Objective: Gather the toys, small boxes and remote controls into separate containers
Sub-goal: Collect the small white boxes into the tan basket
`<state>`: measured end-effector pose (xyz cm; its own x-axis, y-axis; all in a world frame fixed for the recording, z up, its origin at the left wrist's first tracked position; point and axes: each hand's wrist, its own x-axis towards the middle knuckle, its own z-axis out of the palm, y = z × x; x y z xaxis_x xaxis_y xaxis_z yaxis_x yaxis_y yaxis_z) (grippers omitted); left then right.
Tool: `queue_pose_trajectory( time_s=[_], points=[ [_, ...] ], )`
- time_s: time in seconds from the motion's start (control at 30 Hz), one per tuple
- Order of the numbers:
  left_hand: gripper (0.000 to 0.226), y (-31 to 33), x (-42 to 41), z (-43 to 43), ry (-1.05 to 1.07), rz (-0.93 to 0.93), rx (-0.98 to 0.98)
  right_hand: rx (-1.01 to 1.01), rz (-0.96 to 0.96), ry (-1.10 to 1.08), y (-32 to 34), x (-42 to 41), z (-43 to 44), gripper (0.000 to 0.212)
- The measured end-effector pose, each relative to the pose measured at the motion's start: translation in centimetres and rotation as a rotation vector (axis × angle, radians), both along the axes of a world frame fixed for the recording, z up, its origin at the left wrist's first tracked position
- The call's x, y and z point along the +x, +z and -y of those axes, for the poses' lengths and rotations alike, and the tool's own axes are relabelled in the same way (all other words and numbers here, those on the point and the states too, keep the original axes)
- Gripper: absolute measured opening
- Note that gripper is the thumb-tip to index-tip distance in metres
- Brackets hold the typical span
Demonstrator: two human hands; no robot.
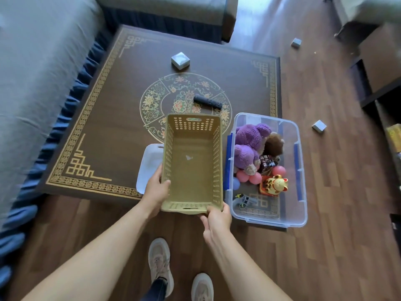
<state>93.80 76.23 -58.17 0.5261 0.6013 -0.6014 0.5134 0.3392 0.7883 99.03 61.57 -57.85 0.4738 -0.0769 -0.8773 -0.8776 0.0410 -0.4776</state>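
A: What is the step in hand?

B: Placing the basket [193, 174]. The left hand [155, 190] grips its left wall close to the near corner. The right hand [217, 216] grasps the near right corner, fingers curled round the rim. The basket looks empty apart from 1 pale scrap on its floor. I cannot tell whether it rests on the table [112, 118] or hangs just above it.

A: How should it be set down?

B: I'd keep it level with both hands and lower it flat. It should end up just left of the clear bin [269, 220] without bumping it. It should also sit clear of the white lid [147, 168], which shows at the basket's left side and seems partly under it. Then let go 1 hand at a time.

A: What goes in?

B: Probably the remote [207, 101] or the boxes, since the bin on the basket's right already holds toys, a purple plush [251, 135] among them. The remote lies just beyond the basket's far end, apart from both hands. 1 small box [180, 61] sits farther beyond it, well out of reach. 2 more are on the floor, 1 right of the basket past the bin [319, 126] and 1 far off beyond that [296, 43].
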Motion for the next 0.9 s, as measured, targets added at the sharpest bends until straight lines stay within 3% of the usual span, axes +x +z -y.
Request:
queue_pose_trajectory(
  time_s=[0.13,0.3,0.5,0.9],
  points=[
    [0.063,4.9,-1.7,1.6,0.116,0.059,-0.049,0.047,0.088,0.151,4.2,-0.5,1.8,0.033],
    [0.066,10.8,-4.7,3.5,0.239,0.097,-0.024,-0.071,0.265,0.557,9.5,-0.6,3.7,0.029],
    [0.072,16.7,-9.2,5.9,0.304,0.107,-0.021,-0.014,0.467,0.850,15.9,-1.3,5.0,0.032],
    [0.074,22.3,-19.1,11.1,0.476,0.126,-0.026,0.221,0.587,1.140,22.1,-7.9,5.4,0.033]
  ],
)
